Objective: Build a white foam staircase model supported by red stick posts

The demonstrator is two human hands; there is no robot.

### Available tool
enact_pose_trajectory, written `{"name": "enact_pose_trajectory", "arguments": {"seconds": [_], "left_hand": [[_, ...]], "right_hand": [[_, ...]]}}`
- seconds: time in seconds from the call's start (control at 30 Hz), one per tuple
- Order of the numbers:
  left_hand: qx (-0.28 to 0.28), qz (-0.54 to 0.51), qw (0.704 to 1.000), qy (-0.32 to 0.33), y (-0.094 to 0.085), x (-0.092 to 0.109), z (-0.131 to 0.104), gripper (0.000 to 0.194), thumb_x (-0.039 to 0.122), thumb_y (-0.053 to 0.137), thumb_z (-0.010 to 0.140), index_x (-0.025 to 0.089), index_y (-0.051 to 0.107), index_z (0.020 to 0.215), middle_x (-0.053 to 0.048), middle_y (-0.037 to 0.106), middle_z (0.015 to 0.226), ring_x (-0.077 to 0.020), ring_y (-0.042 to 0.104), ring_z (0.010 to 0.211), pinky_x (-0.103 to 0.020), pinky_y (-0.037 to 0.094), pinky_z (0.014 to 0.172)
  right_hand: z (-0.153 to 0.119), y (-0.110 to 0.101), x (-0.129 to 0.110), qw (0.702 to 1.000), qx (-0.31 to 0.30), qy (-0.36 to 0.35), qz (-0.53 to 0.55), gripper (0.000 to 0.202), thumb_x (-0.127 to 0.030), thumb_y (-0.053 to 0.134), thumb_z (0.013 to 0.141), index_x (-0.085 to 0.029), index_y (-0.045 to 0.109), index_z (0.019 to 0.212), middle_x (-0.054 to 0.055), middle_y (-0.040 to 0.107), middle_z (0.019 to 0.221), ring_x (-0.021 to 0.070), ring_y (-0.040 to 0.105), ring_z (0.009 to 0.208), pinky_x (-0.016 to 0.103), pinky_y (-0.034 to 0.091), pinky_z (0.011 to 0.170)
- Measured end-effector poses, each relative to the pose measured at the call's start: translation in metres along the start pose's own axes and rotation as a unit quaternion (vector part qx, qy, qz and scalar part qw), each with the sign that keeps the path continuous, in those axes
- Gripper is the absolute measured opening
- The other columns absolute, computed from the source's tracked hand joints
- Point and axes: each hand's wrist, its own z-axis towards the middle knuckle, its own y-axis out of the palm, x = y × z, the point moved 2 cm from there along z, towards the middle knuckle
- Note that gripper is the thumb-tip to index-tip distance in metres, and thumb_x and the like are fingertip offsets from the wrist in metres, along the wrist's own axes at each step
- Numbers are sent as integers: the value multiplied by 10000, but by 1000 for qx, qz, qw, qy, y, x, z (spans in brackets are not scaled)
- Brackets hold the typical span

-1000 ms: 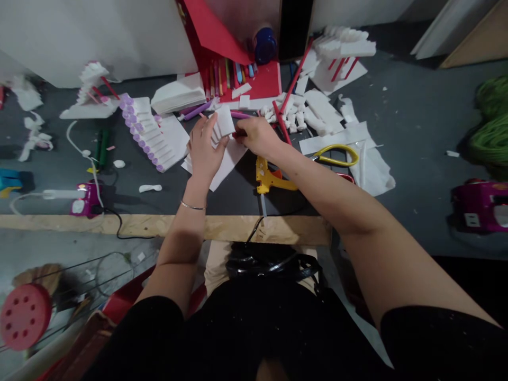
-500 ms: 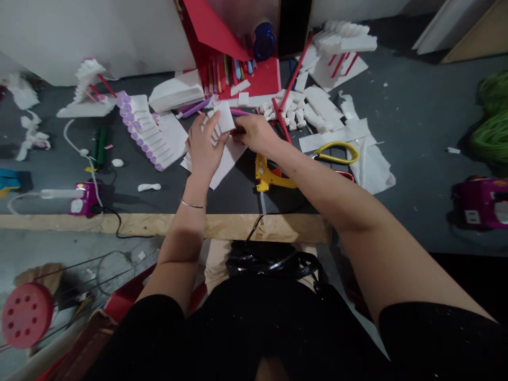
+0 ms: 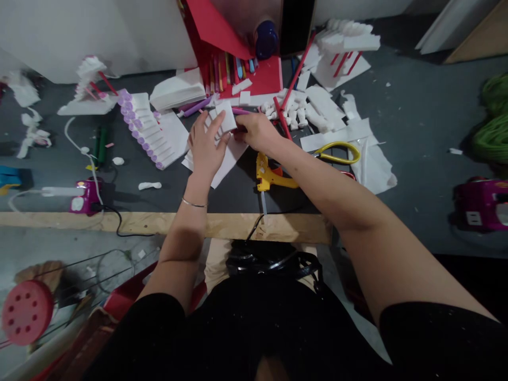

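My left hand point(image 3: 207, 144) is wrapped over a small white stepped foam model point(image 3: 227, 117), its fingers and thumb on the steps. Beneath the model lies a white base sheet point(image 3: 228, 164), partly hidden by the hand. At the right edge of the top step is my right hand point(image 3: 256, 129), with its fingers bent together in a pinch; whatever they hold is hidden. A yellow glue gun point(image 3: 270, 177) lies just below my right wrist. To the left stands another white staircase model point(image 3: 148, 135) with purple round ends along its steps.
Behind the hands are white foam pieces point(image 3: 294, 114), red sticks point(image 3: 282, 124) and coloured markers point(image 3: 222, 71). Yellow-handled scissors point(image 3: 339, 153) lie beside my right forearm. A stair model on red posts point(image 3: 349, 45) stands back right. A purple power socket point(image 3: 85, 196) with cords sits left.
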Motion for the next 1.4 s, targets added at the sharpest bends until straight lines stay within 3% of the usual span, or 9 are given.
{"name": "enact_pose_trajectory", "arguments": {"seconds": [0.2,0.37,0.43,0.57,0.7,0.9,1.07,1.23,1.4], "left_hand": [[16,22,1000,13,3,1,-1,788,876,540,882,403,636,1505,-26,454,1739,-371,313,1661,-605,215,1378],[10,16,1000,3,8,2,1,902,983,440,824,375,642,1458,1,525,1687,-280,-10,1739,-579,126,1394],[5,16,1000,1,9,3,2,936,1000,410,809,369,642,1460,1,528,1682,-286,-53,1739,-594,114,1394],[-1,19,1000,-4,5,7,1,886,958,469,813,377,654,1455,-16,494,1703,-357,124,1724,-621,122,1403],[-5,26,1000,14,-2,11,-2,831,898,536,848,384,638,1492,-35,410,1758,-387,286,1673,-625,160,1402],[-3,2,1000,15,-1,9,-3,822,928,571,829,385,658,1439,-19,538,1670,-358,177,1708,-614,155,1396],[0,-6,1000,14,-2,9,-3,822,933,591,811,390,660,1424,-2,526,1675,-371,178,1702,-622,144,1391],[-4,0,1000,4,-8,13,-6,820,922,597,800,383,660,1414,-26,488,1706,-372,218,1692,-617,139,1390],[0,14,1000,-6,0,9,-5,884,974,448,807,356,649,1407,-21,534,1674,-301,-5,1738,-597,119,1371]], "right_hand": [[-1,0,3,1000,-9,-2,3,133,-134,668,873,-203,726,970,59,797,1038,239,719,989,350,540,920],[0,3,5,1000,-7,2,8,134,-143,680,877,-198,731,988,70,795,1050,254,718,1006,367,534,930],[1,5,6,1000,-4,-5,10,122,-152,684,878,-198,734,979,68,793,1034,265,717,1019,375,535,928],[2,3,8,1000,-1,2,19,153,-149,701,865,-195,748,1004,59,799,1040,254,722,1001,362,528,914],[1,-5,7,998,-42,27,43,267,-137,751,837,-200,753,1096,43,814,1069,230,734,966,335,535,885],[4,-8,5,999,-22,20,26,248,-117,788,779,-166,781,1022,41,797,994,225,712,915,334,506,852],[8,1,6,1000,-9,7,14,226,-117,764,782,-168,780,1001,35,775,950,222,679,892,340,490,828],[12,2,11,1000,-24,8,-11,104,-195,729,867,-165,755,963,66,768,994,260,697,971,381,522,895],[11,5,9,999,-34,-2,-11,104,-199,688,889,-190,738,980,83,789,1059,275,705,1026,396,534,941]]}}
